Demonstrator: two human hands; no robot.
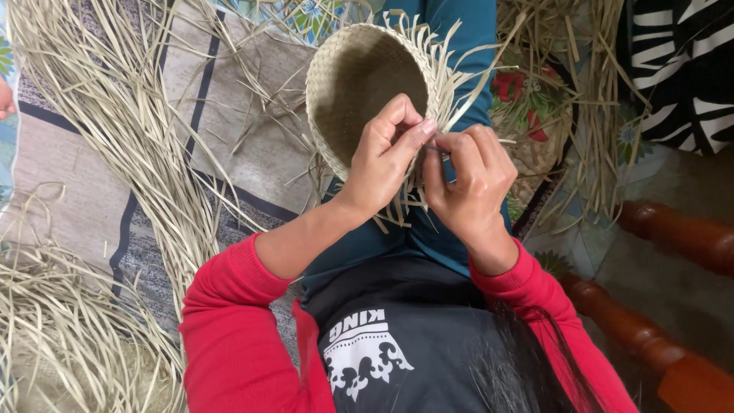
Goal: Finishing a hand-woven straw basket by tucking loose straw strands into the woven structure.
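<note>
A round woven straw basket (359,76) rests on my lap, its mouth facing up at me, with loose strip ends sticking out around its rim. My left hand (386,157) grips the near rim, fingers curled over the edge. My right hand (466,180) pinches a thin straw strip (437,151) right beside the left thumb, at the basket's near edge. Both arms wear red sleeves.
Long dry straw strips (130,130) lie in heaps on the patterned mat (69,183) to the left and behind. More strips (581,92) hang at the right. A turned orange wooden rail (673,229) runs along the right. Black-and-white striped cloth (680,61) lies top right.
</note>
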